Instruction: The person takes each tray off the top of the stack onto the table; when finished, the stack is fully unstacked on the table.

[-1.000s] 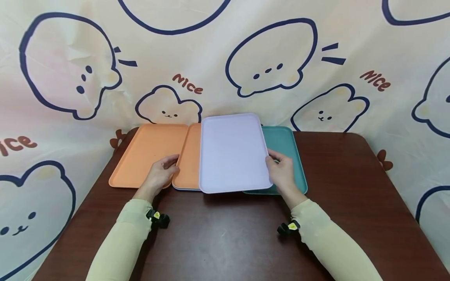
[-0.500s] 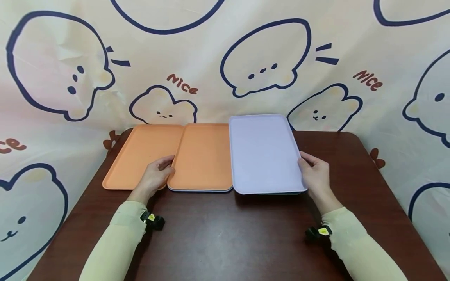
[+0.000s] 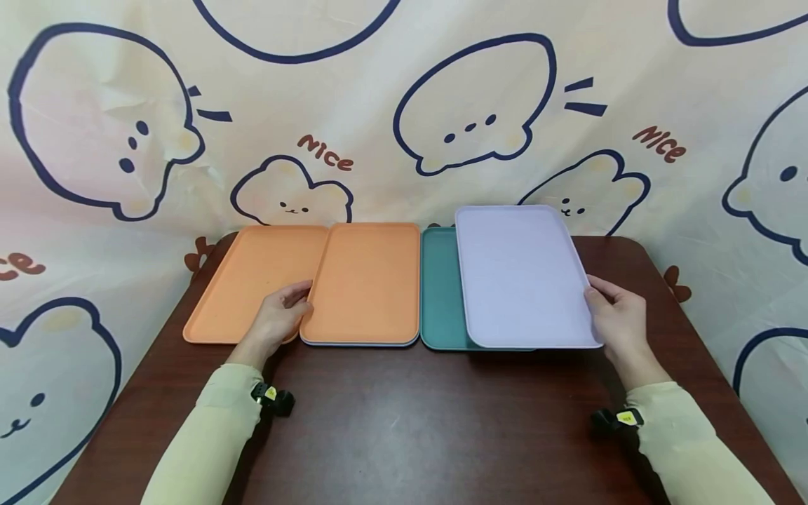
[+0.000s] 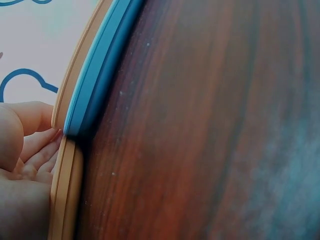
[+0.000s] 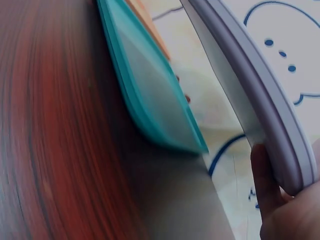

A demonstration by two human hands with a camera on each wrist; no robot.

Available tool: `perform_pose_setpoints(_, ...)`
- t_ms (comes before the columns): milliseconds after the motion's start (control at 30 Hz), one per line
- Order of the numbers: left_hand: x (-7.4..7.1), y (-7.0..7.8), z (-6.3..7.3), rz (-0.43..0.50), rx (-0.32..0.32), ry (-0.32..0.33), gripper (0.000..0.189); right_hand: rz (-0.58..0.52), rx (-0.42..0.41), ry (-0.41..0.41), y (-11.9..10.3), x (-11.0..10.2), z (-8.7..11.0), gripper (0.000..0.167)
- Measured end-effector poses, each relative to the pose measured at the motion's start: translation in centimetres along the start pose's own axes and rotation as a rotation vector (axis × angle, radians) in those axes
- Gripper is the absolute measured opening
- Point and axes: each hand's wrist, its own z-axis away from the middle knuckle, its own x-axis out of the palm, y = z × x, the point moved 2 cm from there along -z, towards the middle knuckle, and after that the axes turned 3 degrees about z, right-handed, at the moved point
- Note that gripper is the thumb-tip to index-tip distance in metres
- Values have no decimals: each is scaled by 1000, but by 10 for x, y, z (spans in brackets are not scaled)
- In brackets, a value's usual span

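My right hand (image 3: pixel 621 326) grips a lilac tray (image 3: pixel 527 280) by its right edge, near the front corner. In the right wrist view the tray (image 5: pixel 260 95) is raised off the table, with a finger under it. Below lies a teal tray (image 3: pixel 440 287), its right part hidden from the head view. At the left edge of an orange tray (image 3: pixel 366 284) rests my left hand (image 3: pixel 274 319), fingertips touching the rim. Under that tray a blue tray (image 4: pixel 100 70) shows as a thin edge. Another orange tray (image 3: pixel 265 270) lies to the left, partly behind my left hand.
The trays stand in a row at the back of a dark brown wooden table (image 3: pixel 391 428). Right behind it hangs a cream cloth (image 3: pixel 372 140) printed with cartoon bears. A small black camera (image 3: pixel 274 400) is strapped to each wrist.
My right hand has carried the lilac tray rightward, from over the middle orange tray across the teal one, whose left part now shows. My left hand has stayed at the orange tray's edge.
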Motion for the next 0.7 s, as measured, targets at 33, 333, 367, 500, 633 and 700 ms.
perform_pose_setpoints(33, 0, 0, 0, -1, -1, 2, 60, 10, 1, 3, 3, -4, -2, 46)
perform_pose_setpoints(333, -2, -1, 1, -8, -15, 7, 60, 128, 25, -5, 27, -37, -23, 49)
perform_pose_setpoints(367, -2, -1, 0, -8, -14, 6, 60, 133, 31, -10, 30, -41, -25, 50)
perform_pose_setpoints(500, -2, -1, -1, -3, -10, 1, 61, 147, 46, -23, 39, -54, -34, 53)
perform_pose_setpoints(633, -1, -3, -2, 7, -8, -3, 61, 153, 46, -11, 46, -64, -43, 53)
perform_pose_setpoints(700, 0, -3, -3, 14, -7, -4, 61, 160, 50, -9, 50, -69, -48, 54)
